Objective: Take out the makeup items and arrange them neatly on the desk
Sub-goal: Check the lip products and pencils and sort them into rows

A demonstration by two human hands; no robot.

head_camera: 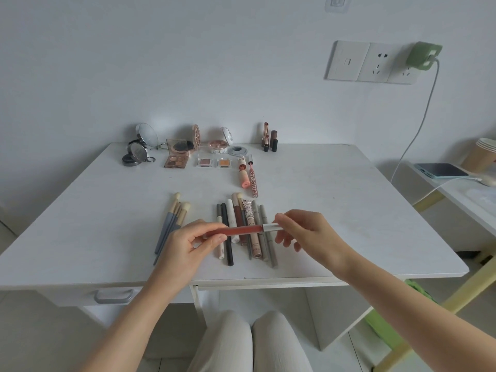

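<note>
On the counter (pixel 335 183) we see compacts (pixel 137 154) at the back left, palettes (pixel 175 157) to their right, and lipsticks (pixel 269 139) standing further right. Nearer us lie brushes (pixel 171 221) on the left and pens (pixel 241 218) on the right, under a tube (pixel 239 230) held crosswise.

free: bare desk (pixel 335 200) right side | blocked: pencil row (pixel 241 232), brushes (pixel 171 221) centre

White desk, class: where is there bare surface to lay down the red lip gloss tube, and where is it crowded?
Bare: the white desk's right side, beyond the row of pencils and pens; its left side, beside the blue-handled brushes. Crowded: the back edge with compacts and palettes, and the middle under both hands, left and right.
</note>
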